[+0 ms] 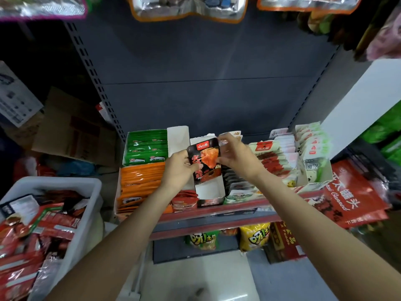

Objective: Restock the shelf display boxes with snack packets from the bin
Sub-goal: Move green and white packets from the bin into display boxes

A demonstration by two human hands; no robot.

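Both hands hold a black snack packet above the shelf boxes.

Head view: left hand (178, 168) and right hand (236, 155) pinch the packet (205, 161) by its edges; just beneath it a white display box (209, 190); the bin (86, 192) sits well left.

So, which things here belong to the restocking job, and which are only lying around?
Belong to the job:
black packet, held by left hand and right hand
nearly empty display box below it
white bin of packets

Lying about:
cardboard boxes on the floor
yellow snack bags on the lower shelf
hanging bags overhead
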